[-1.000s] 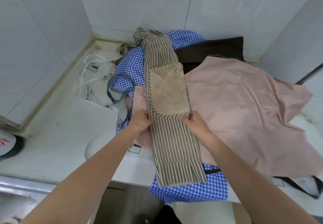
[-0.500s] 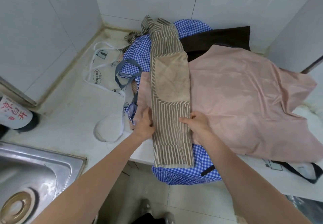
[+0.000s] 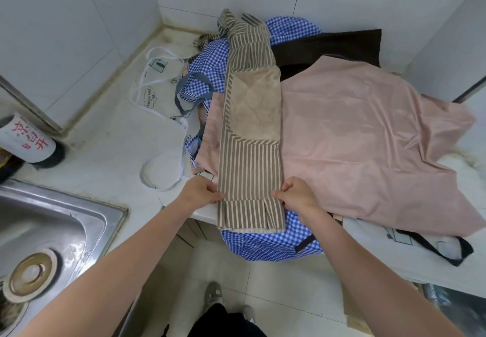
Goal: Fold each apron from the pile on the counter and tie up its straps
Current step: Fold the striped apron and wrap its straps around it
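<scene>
A brown-and-cream striped apron [image 3: 249, 163], folded into a long narrow strip with a tan pocket, lies lengthwise on top of the pile. My left hand [image 3: 201, 192] pinches its left edge near the bottom hem. My right hand [image 3: 297, 194] pinches the right edge at the same height. Under it spreads a pink apron [image 3: 368, 139], a blue checked apron [image 3: 271, 244] that hangs over the counter edge, and a dark brown apron [image 3: 331, 47] at the back. The striped apron's straps bunch at the far end.
A white printed apron [image 3: 157, 92] with white straps lies on the white counter [image 3: 110, 147] to the left. A steel sink [image 3: 50, 234] sits at the lower left, a labelled bottle [image 3: 26, 139] beside it. Tiled walls close the back and sides.
Both hands slid down the striped apron's edges from just below the pocket to near its bottom hem. The camera view shifted, which brought the sink and bottle into sight.
</scene>
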### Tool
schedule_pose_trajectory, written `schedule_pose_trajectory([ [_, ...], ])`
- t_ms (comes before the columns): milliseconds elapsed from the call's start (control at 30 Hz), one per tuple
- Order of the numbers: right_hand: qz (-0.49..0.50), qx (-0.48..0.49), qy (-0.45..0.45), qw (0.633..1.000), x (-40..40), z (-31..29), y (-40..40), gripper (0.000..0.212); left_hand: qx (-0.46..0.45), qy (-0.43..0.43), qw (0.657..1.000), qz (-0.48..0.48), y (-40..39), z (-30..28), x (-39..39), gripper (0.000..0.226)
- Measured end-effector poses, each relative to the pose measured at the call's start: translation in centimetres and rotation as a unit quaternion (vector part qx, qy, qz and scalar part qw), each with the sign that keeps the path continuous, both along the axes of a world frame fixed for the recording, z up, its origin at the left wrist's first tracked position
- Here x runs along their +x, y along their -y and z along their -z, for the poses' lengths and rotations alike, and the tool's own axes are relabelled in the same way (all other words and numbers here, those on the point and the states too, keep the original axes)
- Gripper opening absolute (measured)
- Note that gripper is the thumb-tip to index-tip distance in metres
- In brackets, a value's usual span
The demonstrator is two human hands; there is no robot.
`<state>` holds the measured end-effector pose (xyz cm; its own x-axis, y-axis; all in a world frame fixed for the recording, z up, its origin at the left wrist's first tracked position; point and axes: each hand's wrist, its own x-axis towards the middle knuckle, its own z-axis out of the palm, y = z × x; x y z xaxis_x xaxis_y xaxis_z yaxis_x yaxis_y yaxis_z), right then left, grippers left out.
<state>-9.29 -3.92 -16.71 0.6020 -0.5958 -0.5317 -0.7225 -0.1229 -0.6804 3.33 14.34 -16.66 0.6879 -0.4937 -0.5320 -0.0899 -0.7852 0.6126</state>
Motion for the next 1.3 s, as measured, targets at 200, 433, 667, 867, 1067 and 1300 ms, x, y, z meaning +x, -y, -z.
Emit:
schedule_pose_trajectory([
  [200,-0.181,-0.245,0.023,0.952,-1.5,-1.0,-0.6,0.026,-0.024,0.069,0.997,0.017,-0.4,0.4,-0.7,0.028],
  [433,-0.49,-0.454,0.056,0.742,-4.8,0.7,0.4,0.086,-0.025,0.429,0.851,0.304,-2.1,1.8,-2.0,0.051],
  [667,-0.463,-0.316,0.058,0.826,-4.2,1.3,1.2,0.054,-0.075,0.296,0.94,0.152,-3.1,1.7,-2.5,0.031],
  [867,-0.176,-0.079,0.03,0.981,0.0,-0.1,1.8,0.046,0.024,0.211,0.97,0.121,-2.5,1.4,-1.8,0.035],
  [1067,-0.157,-0.104,-0.051,0.981,3.2,-0.6,2.4,0.045,-0.122,0.164,0.979,-0.023,-0.4,0.8,-0.3,0.027],
  [1300,-0.155,-0.115,-0.118,0.974,5.2,-0.1,2.8,0.042,-0.134,0.507,0.835,0.166,1.7,0.0,-1.1,0.025],
])
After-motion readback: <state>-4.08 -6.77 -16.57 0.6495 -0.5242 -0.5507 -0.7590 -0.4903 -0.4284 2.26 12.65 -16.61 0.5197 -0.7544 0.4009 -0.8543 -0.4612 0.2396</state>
